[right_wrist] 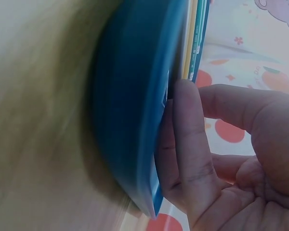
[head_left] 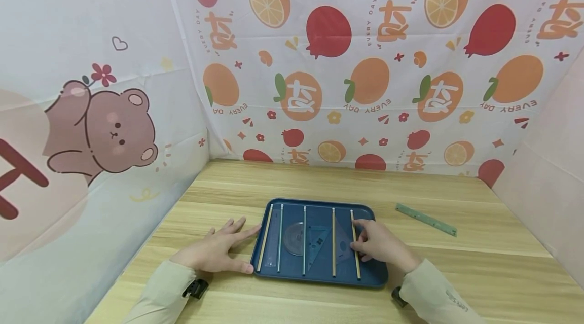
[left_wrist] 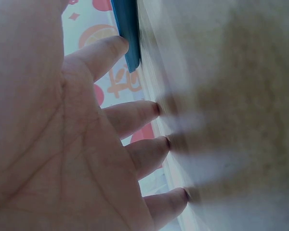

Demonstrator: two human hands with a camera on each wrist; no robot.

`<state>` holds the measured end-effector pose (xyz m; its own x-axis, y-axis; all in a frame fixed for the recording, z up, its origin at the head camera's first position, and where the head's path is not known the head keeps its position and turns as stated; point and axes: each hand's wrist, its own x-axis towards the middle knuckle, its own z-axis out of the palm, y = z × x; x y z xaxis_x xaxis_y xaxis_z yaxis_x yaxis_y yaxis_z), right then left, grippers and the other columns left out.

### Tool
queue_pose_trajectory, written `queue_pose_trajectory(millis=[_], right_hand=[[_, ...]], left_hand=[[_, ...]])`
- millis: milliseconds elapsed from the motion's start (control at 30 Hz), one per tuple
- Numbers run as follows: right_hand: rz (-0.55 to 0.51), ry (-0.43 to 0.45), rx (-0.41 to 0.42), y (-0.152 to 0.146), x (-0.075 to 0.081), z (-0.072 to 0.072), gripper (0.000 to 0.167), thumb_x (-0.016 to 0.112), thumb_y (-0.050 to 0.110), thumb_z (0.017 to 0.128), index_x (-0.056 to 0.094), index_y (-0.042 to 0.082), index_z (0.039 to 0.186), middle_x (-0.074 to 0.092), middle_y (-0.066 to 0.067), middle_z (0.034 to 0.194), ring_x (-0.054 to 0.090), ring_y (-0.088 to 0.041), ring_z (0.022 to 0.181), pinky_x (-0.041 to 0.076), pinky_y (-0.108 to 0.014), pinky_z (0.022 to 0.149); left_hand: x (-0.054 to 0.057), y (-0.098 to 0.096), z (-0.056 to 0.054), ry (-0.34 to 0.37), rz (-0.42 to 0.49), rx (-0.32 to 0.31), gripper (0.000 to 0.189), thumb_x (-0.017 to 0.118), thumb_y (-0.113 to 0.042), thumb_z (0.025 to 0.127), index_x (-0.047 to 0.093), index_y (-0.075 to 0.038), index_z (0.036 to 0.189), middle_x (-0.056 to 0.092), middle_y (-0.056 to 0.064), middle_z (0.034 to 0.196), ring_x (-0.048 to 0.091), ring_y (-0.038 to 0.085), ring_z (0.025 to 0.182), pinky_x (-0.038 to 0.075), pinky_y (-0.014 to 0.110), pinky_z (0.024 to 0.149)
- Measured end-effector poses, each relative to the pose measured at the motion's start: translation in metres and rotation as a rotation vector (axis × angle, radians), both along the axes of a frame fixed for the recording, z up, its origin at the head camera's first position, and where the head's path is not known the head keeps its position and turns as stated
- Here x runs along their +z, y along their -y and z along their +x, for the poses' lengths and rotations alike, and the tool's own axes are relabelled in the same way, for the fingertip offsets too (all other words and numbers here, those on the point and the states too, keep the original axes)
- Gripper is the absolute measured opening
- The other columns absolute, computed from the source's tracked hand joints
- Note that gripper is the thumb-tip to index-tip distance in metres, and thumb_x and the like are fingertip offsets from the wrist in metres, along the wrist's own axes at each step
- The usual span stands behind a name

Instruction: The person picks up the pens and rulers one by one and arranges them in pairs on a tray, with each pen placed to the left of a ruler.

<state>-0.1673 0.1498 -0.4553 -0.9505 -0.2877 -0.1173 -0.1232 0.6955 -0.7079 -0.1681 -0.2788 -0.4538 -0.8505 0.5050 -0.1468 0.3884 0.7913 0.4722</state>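
On the wooden table lies a dark blue tray (head_left: 292, 213) with several pencils set upright in a row, some yellow, some teal. My right hand (head_left: 380, 245) reaches over the tray's right side, thumb and fingertips bent in at the rightmost yellow pencil (head_left: 358, 266). At the tray's left edge, my left hand (head_left: 218, 249) is spread, thumb at the near left corner and index finger by the rim. Between the pencils lie a clear ruler (head_left: 272, 243), a round protractor (head_left: 292, 239), a teal set square (head_left: 317, 243) and a clear set square (head_left: 343, 245).
A green ruler (head_left: 426, 219) lies slantwise on the table to the right of the tray. Printed cloth (head_left: 328, 131) hangs behind the table, with another sheet (head_left: 182, 202) along the left side. Each wrist wears a black strap.
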Motion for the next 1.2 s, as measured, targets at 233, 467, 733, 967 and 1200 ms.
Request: queue_pose_trajectory(millis=[233, 467, 733, 967, 1200], right_hand=[[0.003, -0.009, -0.009, -0.003, 0.0, -0.001, 0.065, 0.078, 0.007, 0.097, 0.049, -0.011, 0.153, 0.065, -0.005, 0.074, 0.068, -0.016, 0.058, 0.061, -0.029, 0.057], [0.012, -0.056, 0.008, -0.01, 0.0, -0.003, 0.058, 0.078, 0.009, 0.098, 0.056, -0.007, 0.149, 0.064, -0.004, 0.076, 0.067, -0.016, 0.058, 0.059, -0.028, 0.057], [0.035, -0.087, -0.008, -0.018, 0.001, -0.003, 0.047, 0.077, 0.011, 0.098, 0.063, -0.002, 0.141, 0.064, -0.003, 0.083, 0.064, -0.015, 0.06, 0.055, -0.028, 0.056], [0.036, -0.092, -0.037, -0.023, 0.008, -0.002, 0.043, 0.077, 0.013, 0.099, 0.066, 0.001, 0.138, 0.066, -0.004, 0.093, 0.063, -0.014, 0.068, 0.056, -0.028, 0.059], [0.068, -0.136, -0.029, -0.031, 0.009, -0.007, 0.04, 0.078, 0.013, 0.099, 0.069, 0.001, 0.135, 0.069, -0.004, 0.097, 0.067, -0.017, 0.085, 0.06, -0.031, 0.069]], left_hand=[[-0.001, 0.001, -0.001, -0.001, 0.001, -0.001, 0.101, 0.081, -0.068, 0.085, 0.038, -0.031, 0.168, 0.022, 0.029, 0.176, 0.013, 0.06, 0.162, 0.008, 0.092, 0.115], [0.001, 0.0, 0.001, -0.002, 0.009, 0.001, 0.1, 0.081, -0.068, 0.085, 0.039, -0.03, 0.168, 0.022, 0.029, 0.176, 0.013, 0.06, 0.162, 0.008, 0.092, 0.115], [0.001, 0.0, 0.001, -0.005, 0.006, 0.001, 0.1, 0.082, -0.068, 0.084, 0.04, -0.03, 0.168, 0.022, 0.029, 0.176, 0.013, 0.06, 0.162, 0.009, 0.092, 0.115], [0.002, 0.0, 0.001, 0.004, 0.007, -0.001, 0.1, 0.082, -0.067, 0.085, 0.04, -0.031, 0.168, 0.022, 0.031, 0.175, 0.013, 0.062, 0.161, 0.009, 0.092, 0.114], [0.0, 0.001, 0.0, 0.003, 0.002, 0.007, 0.1, 0.082, -0.068, 0.084, 0.04, -0.032, 0.167, 0.022, 0.029, 0.176, 0.012, 0.06, 0.162, 0.009, 0.091, 0.115]])
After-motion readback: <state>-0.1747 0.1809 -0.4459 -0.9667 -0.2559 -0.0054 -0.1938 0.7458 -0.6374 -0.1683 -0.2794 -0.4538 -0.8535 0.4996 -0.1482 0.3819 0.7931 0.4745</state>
